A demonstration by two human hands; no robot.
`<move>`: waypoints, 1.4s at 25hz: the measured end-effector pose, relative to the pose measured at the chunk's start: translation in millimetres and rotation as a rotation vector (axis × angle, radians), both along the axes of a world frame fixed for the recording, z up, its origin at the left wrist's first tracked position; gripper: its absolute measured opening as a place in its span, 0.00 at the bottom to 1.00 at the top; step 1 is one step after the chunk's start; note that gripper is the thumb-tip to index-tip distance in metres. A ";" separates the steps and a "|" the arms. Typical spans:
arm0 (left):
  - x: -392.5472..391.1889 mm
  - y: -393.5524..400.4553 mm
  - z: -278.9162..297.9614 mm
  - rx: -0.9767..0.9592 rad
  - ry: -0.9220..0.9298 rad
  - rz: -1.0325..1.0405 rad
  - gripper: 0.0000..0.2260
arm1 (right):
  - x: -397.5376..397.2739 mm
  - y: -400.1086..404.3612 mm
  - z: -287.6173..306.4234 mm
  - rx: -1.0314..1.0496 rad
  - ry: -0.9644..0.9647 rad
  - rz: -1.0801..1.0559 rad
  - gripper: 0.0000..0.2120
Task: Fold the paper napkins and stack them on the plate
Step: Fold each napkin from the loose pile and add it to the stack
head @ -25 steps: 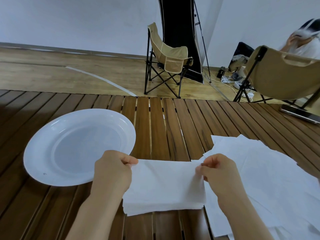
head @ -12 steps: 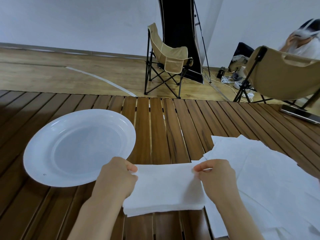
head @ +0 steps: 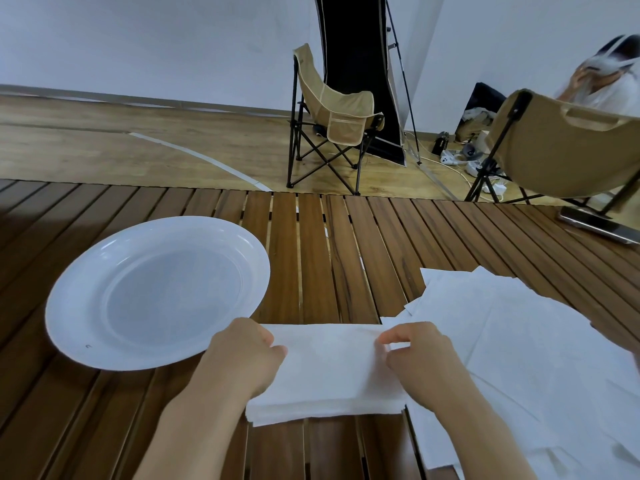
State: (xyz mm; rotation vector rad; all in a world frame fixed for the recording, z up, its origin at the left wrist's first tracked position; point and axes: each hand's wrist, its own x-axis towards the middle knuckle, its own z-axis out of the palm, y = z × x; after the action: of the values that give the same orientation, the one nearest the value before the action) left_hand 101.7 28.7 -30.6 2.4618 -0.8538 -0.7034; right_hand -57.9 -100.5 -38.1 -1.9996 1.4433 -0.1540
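A folded white paper napkin [head: 329,368] is lying flat on the dark brown slatted wooden counter [head: 311,244], in the near middle of the view, with its long side running from left to right and its layered edges showing along the near side. The left hand [head: 247,356] is resting on the left end of this napkin, and its fingers [head: 277,351] are curled closed and pinching the paper at the far left corner. The right hand [head: 419,358] is sitting on the right end, and its fingers [head: 389,337] are also bent together and gripping the far right corner of the same napkin. A round white plastic plate [head: 69,306] is standing on the counter to the left, just beside the left hand, and nothing is lying in it. To the right, a loose pile of unfolded white paper napkins [head: 536,341] is spreading over the counter, and the right end of the folded napkin is lying on its near left edge. Beyond the counter, a beige folding camp chair [head: 337,114] is standing on the light wooden floor [head: 138,150], and another person [head: 609,81] is sitting behind a second beige chair [head: 568,147] at the far right.
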 end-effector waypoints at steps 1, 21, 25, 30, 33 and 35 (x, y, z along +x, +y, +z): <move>-0.1 0.0 0.5 -0.001 -0.003 -0.006 0.10 | 0.1 0.5 0.5 0.008 0.001 0.005 0.14; -17.6 12.5 10.7 -0.181 -0.073 0.036 0.15 | -21.2 1.9 13.9 -0.088 0.493 -0.085 0.11; -15.5 13.8 11.0 -0.181 -0.078 0.044 0.15 | -22.3 -2.1 22.4 -0.314 0.235 -0.184 0.15; -13.4 16.0 13.3 -0.180 -0.072 0.041 0.15 | -17.3 -0.2 35.4 -0.492 -0.310 -0.090 0.15; -10.8 17.4 16.5 -0.190 -0.057 0.025 0.18 | -16.7 7.8 52.1 -0.339 -0.638 -0.031 0.17; -9.5 16.8 18.9 -0.238 -0.023 0.014 0.25 | -17.5 14.2 62.1 -0.183 -0.875 -0.010 0.18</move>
State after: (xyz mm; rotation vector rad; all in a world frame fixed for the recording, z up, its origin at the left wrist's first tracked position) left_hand 92.2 45.5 -11.7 2.2650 -0.8747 -0.5361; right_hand -75.4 -86.3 23.9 -1.6980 0.8774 -1.0494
